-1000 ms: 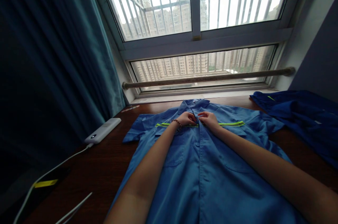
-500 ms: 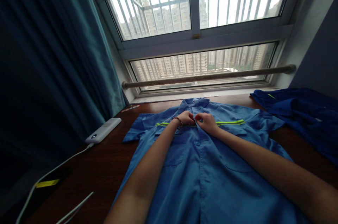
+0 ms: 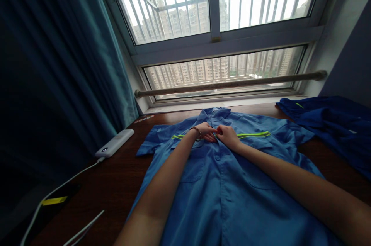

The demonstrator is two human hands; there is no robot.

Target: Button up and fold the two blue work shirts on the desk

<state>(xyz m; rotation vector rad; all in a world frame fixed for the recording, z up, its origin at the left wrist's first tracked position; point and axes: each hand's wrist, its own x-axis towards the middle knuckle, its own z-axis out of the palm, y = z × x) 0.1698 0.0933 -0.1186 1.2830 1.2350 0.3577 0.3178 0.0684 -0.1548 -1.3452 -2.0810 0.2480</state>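
Observation:
A blue short-sleeved shirt (image 3: 199,195) lies spread out front side up, its collar toward the window. A bright yellow-green stripe (image 3: 254,134) crosses its chest, and a button (image 3: 217,158) shows on the front placket below my hands. My left hand (image 3: 206,131), with a bracelet at the wrist, pinches the left side of the front opening at stripe height. Close against it, my right hand (image 3: 227,136) grips the other edge of the placket with curled fingers. Both sets of fingertips meet at the opening; whatever small part lies between them is hidden.
Darker blue folded clothing (image 3: 327,122) lies at the right. A white power bank (image 3: 115,143) with a plugged-in cable (image 3: 68,179) is at the left, beside a blue curtain (image 3: 95,64). A metal rail (image 3: 232,84) crosses the window beyond the wooden surface (image 3: 121,184).
My left hand's fingers have shifted slightly right and stretched out toward my right fingertips, which stay at the placket. The shirt lies as before.

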